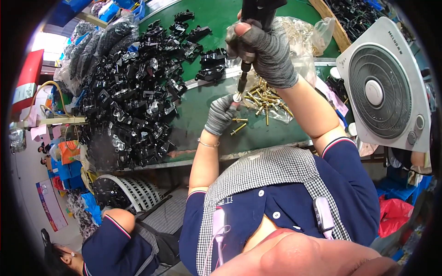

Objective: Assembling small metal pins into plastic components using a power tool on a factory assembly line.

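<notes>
A black electric screwdriver stands upright, its bit pointing down, gripped in my right hand. Both hands wear grey striped fingerless gloves. Just below the bit, my left hand pinches a small thing with a pale end; its kind is too small to make out. The bit's tip meets or nearly meets it. Loose brass-coloured bolts lie in a heap right of my left hand, on and beside a clear plastic bag. Two more lie nearer to me. Left of my hands is a large pile of black moulded parts with metal fittings.
A few black parts sit apart from the pile on the green table. A grey box fan stands at the right. Lower left, another person sits near a white slatted basket. Filled plastic bags lie at the back.
</notes>
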The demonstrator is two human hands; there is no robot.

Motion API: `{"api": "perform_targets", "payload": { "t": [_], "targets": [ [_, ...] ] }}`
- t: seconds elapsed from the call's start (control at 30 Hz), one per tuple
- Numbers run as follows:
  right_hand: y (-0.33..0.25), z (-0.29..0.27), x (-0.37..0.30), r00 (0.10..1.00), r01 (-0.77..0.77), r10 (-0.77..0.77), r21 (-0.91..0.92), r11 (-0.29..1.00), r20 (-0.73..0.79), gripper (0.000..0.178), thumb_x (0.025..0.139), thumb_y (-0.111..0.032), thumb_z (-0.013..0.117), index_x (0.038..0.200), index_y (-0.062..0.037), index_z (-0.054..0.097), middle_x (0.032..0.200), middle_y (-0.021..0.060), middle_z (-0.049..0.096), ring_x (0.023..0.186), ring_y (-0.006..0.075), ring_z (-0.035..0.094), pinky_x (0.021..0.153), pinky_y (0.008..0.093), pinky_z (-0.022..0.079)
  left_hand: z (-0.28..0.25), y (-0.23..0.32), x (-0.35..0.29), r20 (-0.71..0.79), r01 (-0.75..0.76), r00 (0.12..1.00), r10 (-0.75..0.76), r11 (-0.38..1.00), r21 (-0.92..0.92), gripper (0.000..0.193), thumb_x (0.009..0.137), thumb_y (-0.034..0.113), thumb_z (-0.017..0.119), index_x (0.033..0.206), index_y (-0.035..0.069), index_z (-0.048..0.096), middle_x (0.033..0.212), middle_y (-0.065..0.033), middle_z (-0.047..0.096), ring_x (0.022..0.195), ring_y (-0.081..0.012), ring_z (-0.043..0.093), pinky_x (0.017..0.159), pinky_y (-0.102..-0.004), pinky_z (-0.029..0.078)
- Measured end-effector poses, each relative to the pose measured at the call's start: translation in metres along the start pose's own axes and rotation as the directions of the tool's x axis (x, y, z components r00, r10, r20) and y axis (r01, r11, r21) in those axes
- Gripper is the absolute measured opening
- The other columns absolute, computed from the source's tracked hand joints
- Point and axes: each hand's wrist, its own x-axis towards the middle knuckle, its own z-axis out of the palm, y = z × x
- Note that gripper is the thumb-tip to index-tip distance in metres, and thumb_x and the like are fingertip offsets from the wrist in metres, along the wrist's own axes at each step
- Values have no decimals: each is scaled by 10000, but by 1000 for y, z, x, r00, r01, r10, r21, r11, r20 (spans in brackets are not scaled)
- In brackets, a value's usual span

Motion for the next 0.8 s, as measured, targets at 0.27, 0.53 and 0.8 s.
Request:
{"api": "perform_targets", "payload": {
  "t": [0.27, 0.53, 0.8],
  "targets": [
    [-5, -4, -5, 995, -40, 38, 21, 999, 95, 396, 762, -246, 682, 1053, -78, 471, 792, 84, 604, 530, 125, 512, 560, 288, 458, 30, -3, 0, -167, -145, 974, 154, 987, 69, 151, 866, 177, 578, 847, 32, 616, 609, 10, 586, 495, -47, 494, 480, -212, 413],
    [-15, -10, -4, 997, -44, 51, -118, 992, 63, 387, 758, -267, 689, 1022, -66, 491, 759, 76, 602, 500, 99, 488, 533, 251, 446, 44, 25, 19, -171, -30, 985, 9, 993, -117, 138, 807, 163, 641, 765, 34, 615, 545, -39, 569, 458, -106, 536, 456, -256, 419],
    [-18, -29, 0, 973, -178, 209, -255, 951, 100, 376, 746, -257, 705, 990, -50, 508, 723, 63, 594, 490, 75, 474, 469, 226, 388, 41, 46, 34, -89, 126, 984, -157, 950, -285, 81, 789, 45, 661, 864, 34, 632, 681, -10, 610, 585, -66, 552, 508, -221, 457]
  ]
}}
